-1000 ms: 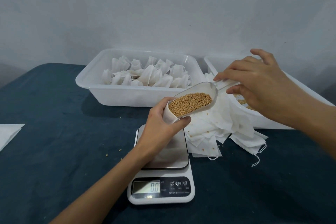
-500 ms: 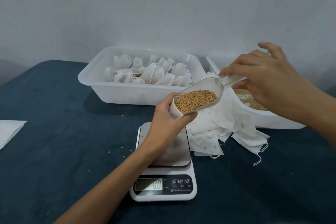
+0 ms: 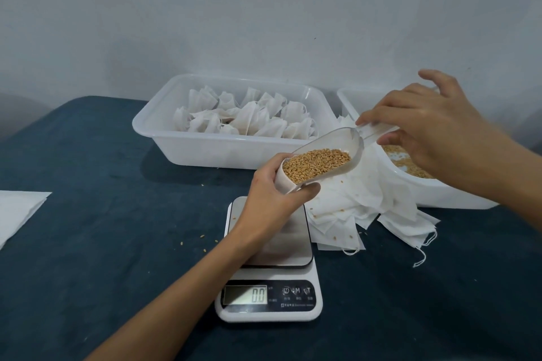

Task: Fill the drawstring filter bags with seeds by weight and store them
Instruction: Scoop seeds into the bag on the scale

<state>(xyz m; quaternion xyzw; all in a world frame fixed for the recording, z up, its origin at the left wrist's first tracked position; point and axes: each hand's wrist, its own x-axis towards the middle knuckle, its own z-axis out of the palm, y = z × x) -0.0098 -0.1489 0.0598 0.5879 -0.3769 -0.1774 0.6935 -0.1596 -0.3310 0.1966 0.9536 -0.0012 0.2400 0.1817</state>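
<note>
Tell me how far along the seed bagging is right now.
Done: a batch of filled, tied bags sits in the left tub. In hand: the left hand holds an open bag above the scale, which reads 0.0, while the right hand tips a scoop of seeds into it. Left: weighing and storing this bag, and filling the stack of empty bags.

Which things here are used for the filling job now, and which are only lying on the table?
In use: left hand holding the open filter bag; right hand holding the scoop of seeds; scale reading 0.0; seed tub; empty bags; tub of filled bags.

Lying about: white sheet; spilled seeds.
</note>
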